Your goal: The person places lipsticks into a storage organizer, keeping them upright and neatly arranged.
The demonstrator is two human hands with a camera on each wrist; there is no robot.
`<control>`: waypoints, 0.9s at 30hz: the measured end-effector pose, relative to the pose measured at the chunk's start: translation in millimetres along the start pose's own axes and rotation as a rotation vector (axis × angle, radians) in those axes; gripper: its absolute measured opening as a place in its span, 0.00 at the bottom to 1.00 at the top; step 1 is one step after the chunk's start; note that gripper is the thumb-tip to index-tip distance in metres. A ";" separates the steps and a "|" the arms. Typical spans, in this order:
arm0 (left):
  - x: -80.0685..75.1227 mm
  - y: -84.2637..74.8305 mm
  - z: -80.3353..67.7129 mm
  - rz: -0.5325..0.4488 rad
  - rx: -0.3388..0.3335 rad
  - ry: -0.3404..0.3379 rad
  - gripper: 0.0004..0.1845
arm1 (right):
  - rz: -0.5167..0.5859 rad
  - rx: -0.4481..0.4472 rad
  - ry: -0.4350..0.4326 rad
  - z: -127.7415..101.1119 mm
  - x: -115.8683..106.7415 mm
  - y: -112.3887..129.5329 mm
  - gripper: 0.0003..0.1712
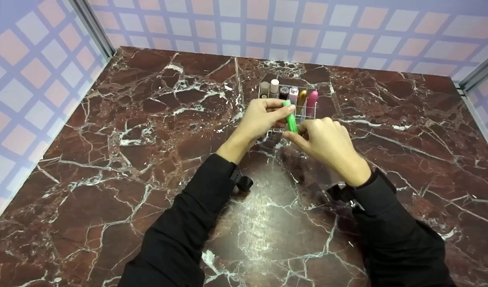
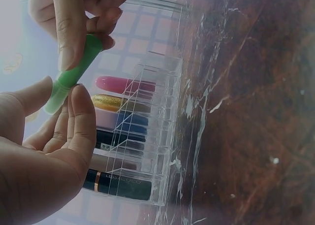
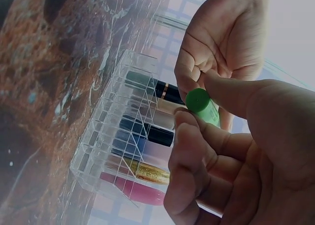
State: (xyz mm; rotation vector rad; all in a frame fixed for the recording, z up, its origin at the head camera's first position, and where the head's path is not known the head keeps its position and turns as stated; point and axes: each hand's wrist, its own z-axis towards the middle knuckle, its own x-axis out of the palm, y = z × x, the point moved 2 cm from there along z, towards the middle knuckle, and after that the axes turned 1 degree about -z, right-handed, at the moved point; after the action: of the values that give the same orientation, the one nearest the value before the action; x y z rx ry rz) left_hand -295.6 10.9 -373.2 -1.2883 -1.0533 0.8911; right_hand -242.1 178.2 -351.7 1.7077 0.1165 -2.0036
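A slim green lipstick tube point(image 1: 291, 121) is held between both hands, tilted, over the front part of a clear lipstick organizer point(image 2: 170, 65). My left hand point(image 1: 261, 115) pinches its far, paler end between thumb and fingers. With thumb and fingers, my right hand point(image 1: 327, 137) grips the near, darker green end. The round green end face point(image 3: 198, 100) points toward the right wrist camera. In the left wrist view the paler end point(image 2: 55, 102) looks translucent beside the left thumb. Fingers cover parts of the tube.
Several cosmetic tubes stand in the organizer's back row: a pink one point(image 1: 313, 97), a gold one point(image 2: 110, 103), a white-capped one point(image 1: 274, 85) and a dark one with a copper band point(image 2: 97, 180). A marbled red-brown table point(image 1: 168, 131) lies beneath, with checkered walls point(image 1: 232, 32) around.
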 end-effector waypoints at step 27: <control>-2.9 9.9 3.7 -0.082 -0.016 -0.085 0.17 | 0.014 -0.018 0.137 0.7 -4.8 -3.7 0.17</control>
State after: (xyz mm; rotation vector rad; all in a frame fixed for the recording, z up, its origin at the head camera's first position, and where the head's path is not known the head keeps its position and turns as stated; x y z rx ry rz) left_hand -299.4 10.2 -383.4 -1.2203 -1.1731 0.8831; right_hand -243.9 182.7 -347.9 1.8291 0.1689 -1.8689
